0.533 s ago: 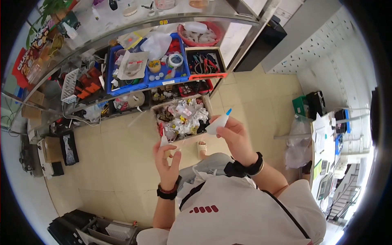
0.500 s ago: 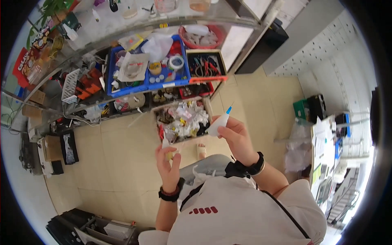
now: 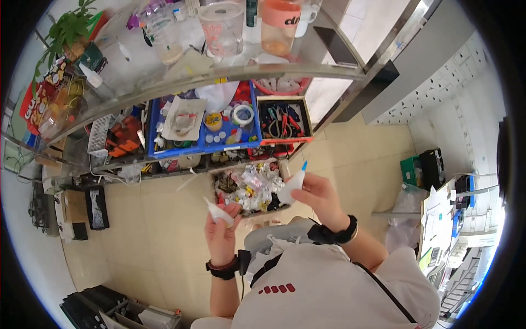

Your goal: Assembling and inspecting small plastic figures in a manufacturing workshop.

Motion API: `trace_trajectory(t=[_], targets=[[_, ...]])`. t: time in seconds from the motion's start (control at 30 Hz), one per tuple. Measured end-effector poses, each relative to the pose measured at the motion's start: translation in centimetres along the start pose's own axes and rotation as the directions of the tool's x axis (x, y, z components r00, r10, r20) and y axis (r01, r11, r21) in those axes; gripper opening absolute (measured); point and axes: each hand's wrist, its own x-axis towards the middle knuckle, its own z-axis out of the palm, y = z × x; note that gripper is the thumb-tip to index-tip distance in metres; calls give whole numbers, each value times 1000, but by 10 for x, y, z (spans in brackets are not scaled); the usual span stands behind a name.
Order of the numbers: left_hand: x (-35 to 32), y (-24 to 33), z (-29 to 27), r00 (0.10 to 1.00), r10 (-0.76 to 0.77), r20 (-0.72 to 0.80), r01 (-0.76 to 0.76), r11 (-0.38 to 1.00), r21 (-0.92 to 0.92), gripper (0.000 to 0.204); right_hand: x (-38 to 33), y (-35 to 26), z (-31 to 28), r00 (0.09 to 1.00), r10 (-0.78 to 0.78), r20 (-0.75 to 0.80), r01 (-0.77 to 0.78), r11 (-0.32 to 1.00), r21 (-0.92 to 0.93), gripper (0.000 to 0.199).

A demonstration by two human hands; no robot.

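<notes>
My left hand (image 3: 221, 238) is closed around a small white bottle with a pointed nozzle (image 3: 220, 214), its tip pointing up and to the left. Opposite it, my right hand (image 3: 322, 200) grips a white squeeze bottle (image 3: 291, 189) between thumb and fingers. A blue dispensing tip (image 3: 304, 165) tops that bottle and points upward. The two bottles are apart, held over the near edge of a box of mixed scraps (image 3: 249, 185). My fingers hide the lower part of each bottle.
A glass-topped counter (image 3: 164, 77) ahead carries cups and a potted plant (image 3: 71, 41). Under it sit a blue tray (image 3: 230, 143) of small parts and a box of pliers (image 3: 282, 120). A paper-strewn desk (image 3: 438, 219) stands at the right.
The view has tilted up, showing more of the countertop. My left hand has turned, and its bottle now shows more fully. Both hands still hold their bottles.
</notes>
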Motion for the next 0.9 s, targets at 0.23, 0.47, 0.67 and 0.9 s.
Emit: trace_trajectory(t=[0.23, 0.47, 0.67, 0.9], targets=[[26, 3, 49, 944, 6, 328, -78, 975, 206, 29, 23, 10, -34, 999, -3, 38, 6, 997, -76, 16], [32, -36, 118, 945, 322, -56, -308, 934, 180, 43, 82, -12, -85, 942, 82, 325, -47, 992, -115, 18], [7, -71, 163, 823, 471, -316, -492, 871, 17, 61, 141, -9, -146, 800, 139, 584, 51, 954, -297, 17], [-69, -94, 194, 604, 660, -445, -642, 735, 219, 58, 153, -26, -126, 664, 215, 716, 29, 950, -312, 15]])
